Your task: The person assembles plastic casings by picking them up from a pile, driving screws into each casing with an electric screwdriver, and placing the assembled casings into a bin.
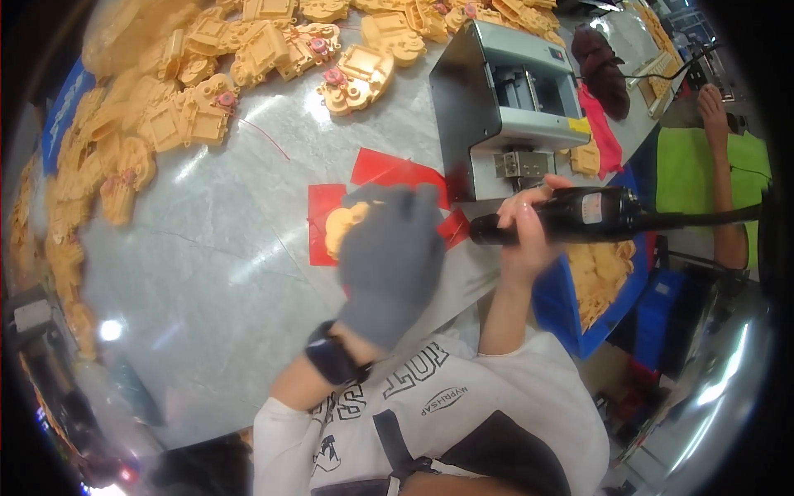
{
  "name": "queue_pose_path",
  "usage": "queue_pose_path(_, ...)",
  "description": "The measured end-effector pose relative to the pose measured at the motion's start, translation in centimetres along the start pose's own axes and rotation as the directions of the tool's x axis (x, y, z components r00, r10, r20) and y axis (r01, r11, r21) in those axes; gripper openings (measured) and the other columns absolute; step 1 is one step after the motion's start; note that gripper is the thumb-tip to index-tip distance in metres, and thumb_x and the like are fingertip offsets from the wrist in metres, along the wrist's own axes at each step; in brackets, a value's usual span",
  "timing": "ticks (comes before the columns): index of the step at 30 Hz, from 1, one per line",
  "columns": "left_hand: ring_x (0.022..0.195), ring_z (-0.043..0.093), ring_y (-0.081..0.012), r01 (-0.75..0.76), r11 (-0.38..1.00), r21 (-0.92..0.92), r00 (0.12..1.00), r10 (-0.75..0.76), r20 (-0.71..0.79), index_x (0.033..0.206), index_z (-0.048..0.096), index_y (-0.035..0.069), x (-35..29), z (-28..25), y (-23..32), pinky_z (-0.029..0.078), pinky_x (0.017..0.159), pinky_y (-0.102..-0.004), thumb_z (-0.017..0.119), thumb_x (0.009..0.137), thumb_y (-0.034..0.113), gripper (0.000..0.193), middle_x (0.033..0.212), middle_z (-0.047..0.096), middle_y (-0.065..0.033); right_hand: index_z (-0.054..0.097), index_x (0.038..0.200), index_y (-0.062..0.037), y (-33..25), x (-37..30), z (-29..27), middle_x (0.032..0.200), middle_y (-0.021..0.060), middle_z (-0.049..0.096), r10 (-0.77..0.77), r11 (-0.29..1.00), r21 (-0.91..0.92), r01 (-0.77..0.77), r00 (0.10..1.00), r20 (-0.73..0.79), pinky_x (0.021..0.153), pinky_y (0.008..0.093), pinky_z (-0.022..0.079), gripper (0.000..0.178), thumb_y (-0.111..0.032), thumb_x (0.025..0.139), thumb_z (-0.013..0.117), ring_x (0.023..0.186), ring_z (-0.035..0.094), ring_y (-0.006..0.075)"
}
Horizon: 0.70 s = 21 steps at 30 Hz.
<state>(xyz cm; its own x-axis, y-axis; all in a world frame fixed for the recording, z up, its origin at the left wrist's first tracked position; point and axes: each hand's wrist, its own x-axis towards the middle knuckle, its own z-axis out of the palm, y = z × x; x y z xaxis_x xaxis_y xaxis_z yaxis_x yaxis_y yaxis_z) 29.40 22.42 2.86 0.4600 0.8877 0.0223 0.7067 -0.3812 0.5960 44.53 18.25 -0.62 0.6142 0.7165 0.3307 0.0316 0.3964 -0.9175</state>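
My left hand [392, 258], in a grey glove, is closed over a yellow-orange plastic housing part [339, 226] and hides most of it. That part lies on red sheet pieces [321, 252] stuck to the grey table [198, 281]. Bare-skinned, my right hand [527, 244] grips a black electric screwdriver [612, 207], held roughly level with its nose toward the left hand. The tip of the tool is close to the red pieces; whether a bit touches anything cannot be made out.
A grey-black screw feeder machine [463, 107] stands just beyond my right hand. Piles of yellow-orange housings [198, 107] line the table's far and left sides. A blue bin [571, 318] with more parts stands at the right. Another person's arm [721, 165] shows far right.
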Motion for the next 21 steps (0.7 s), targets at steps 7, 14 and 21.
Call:
queue_pose_path(7,0.098,0.051,-0.0293,-0.3,0.923,-0.24,0.94,0.243,-0.24,0.108,0.057,0.011,0.1,-2.8,-1.2,0.037,0.089,-0.0438,0.071,0.063,0.023,0.049,0.108,0.053,-0.0112,0.038,0.116,0.0009,-0.2,0.7,-1.2,0.071,0.0073,0.049,-0.013,1.0,0.015,0.013,1.0,-0.01,0.057,0.0281,0.043,0.044,0.001,0.075,0.053,0.054,0.048,0.0136)
queue_pose_path(14,0.103,0.048,-0.034,-0.274,0.962,-0.015,0.95,0.268,-0.162,0.111,0.056,0.013,-1.4,-0.8,-5.2,0.039,0.089,-0.0436,0.078,0.051,0.026,0.066,0.108,0.052,-0.0128,0.042,0.115,0.0004,-0.1,0.4,-0.8,0.066,0.0059,0.049,0.002,1.0,-0.006,-0.002,0.996,-0.084,0.054,0.0245,0.043,0.043,0.0,0.074,0.053,0.052,0.048,0.0125)
queue_pose_path(21,0.109,0.045,-0.0387,-0.294,0.955,0.034,0.942,0.296,-0.157,0.113,0.053,0.015,-2.6,-0.8,-6.8,0.037,0.092,-0.0469,0.076,0.056,0.023,0.062,0.12,0.047,-0.0173,0.04,0.115,0.0004,-0.4,0.2,-0.5,0.064,0.0064,0.049,-0.017,0.999,0.032,0.022,0.991,-0.133,0.054,0.0239,0.044,0.046,-0.002,0.072,0.055,0.051,0.049,0.0134)
